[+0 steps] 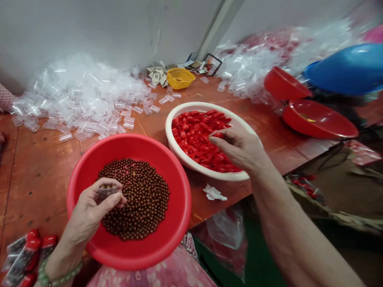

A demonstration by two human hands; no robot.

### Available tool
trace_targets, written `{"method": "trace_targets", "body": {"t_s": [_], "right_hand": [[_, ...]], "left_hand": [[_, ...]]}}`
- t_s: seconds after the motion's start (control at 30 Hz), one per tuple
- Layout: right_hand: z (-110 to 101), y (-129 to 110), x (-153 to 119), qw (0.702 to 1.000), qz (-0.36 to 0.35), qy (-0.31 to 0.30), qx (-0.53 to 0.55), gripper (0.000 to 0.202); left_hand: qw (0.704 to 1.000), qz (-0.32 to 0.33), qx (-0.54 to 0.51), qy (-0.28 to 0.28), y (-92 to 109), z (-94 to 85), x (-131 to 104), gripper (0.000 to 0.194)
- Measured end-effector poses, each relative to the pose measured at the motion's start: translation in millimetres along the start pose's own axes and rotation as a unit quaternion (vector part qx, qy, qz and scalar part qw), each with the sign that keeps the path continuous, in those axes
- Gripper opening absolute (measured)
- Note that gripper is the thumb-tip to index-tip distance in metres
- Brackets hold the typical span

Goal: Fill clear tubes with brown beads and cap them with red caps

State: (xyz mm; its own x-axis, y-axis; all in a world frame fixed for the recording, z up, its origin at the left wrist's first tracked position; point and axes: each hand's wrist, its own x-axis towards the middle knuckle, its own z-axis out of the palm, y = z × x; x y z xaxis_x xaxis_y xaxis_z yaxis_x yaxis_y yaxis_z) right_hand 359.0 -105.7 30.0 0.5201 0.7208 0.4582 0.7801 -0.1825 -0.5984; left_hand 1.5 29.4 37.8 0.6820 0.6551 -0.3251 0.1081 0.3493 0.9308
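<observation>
My left hand is closed around a small clear plastic tube with brown balls inside, above a red basin. Many shiny brown balls fill the bottom of that red basin, with a few pink and yellow bits among them. Over a white bowl, my right hand pinches with thumb and forefinger. A red plastic cap shows between those fingertips, against the similar red caps heaped in the bowl.
Loose clear tubes lie piled along the wall. A yellow basket stands behind the white bowl. Red-capped filled tubes lie front left. Red bowls and a blue basin are at right. Crumpled tissue sits near the table edge.
</observation>
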Motion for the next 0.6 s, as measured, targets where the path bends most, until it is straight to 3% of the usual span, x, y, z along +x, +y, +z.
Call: {"method": "trace_targets", "body": {"t_s": [0.1, 0.27, 0.43, 0.53, 0.6], "right_hand": [[18.7, -51.2, -25.4, 0.992, 0.014, -0.013, 0.127, 0.011], [66.6, -127.9, -66.3, 0.945, -0.106, -0.082, 0.298, 0.012], [82.3, -144.4, -87.0, 0.911, -0.17, -0.157, 0.342, 0.016], [86.6, -143.7, -93.0, 0.895, -0.104, -0.196, 0.386, 0.021], [89.7, -146.2, -95.5, 0.891, -0.047, -0.182, 0.414, 0.023]], "left_hand": [[0.998, -0.021, -0.058, -0.005, -2.5, 16.7, 1.4, 0.025], [0.987, -0.043, -0.152, 0.01, -2.4, 38.8, 1.2, 0.036], [0.971, -0.018, -0.225, 0.075, -10.9, 36.4, -1.9, 0.038], [0.971, -0.011, -0.221, 0.086, -17.3, 33.2, -4.9, 0.033], [0.973, -0.008, -0.213, 0.087, -19.5, 32.9, -6.8, 0.03]]}}
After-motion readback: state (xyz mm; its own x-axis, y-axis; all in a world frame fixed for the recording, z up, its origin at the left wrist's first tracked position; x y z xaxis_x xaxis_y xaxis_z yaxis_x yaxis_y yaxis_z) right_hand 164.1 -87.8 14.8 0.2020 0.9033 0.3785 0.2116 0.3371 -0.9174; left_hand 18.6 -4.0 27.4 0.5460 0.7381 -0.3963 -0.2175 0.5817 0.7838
